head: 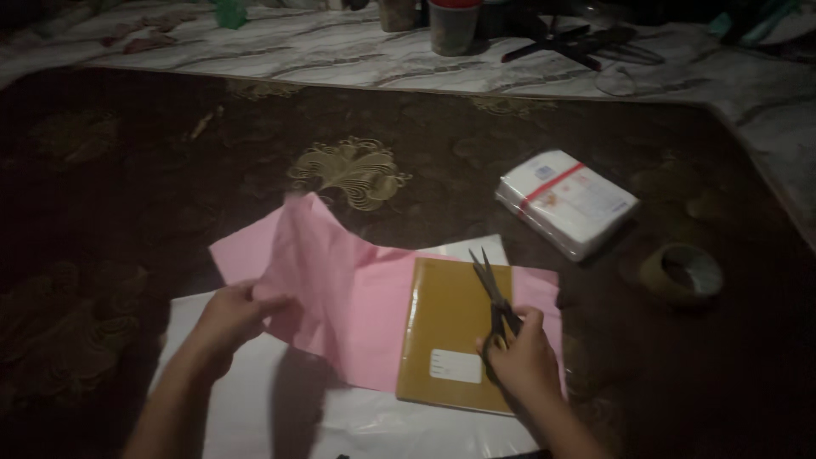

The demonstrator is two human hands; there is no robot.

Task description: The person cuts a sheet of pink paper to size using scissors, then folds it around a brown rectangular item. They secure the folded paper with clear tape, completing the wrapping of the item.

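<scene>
Pink paper (331, 289) pinched up in my left hand (231, 316) | right hand (520, 357) gripping scissors (495, 297) over brown notebook (455, 336) | white sheet (255, 399) underneath, near mat's (127, 195) front edge

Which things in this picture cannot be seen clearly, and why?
- Scissors handles: head view, covered by the right hand.
- Pink paper: its right part lies hidden under the brown notebook; the left hand covers its edge.
- Cup and dark tools on the floor: cut off by the top edge, dim.
- Tape roll: too dark for detail.
</scene>
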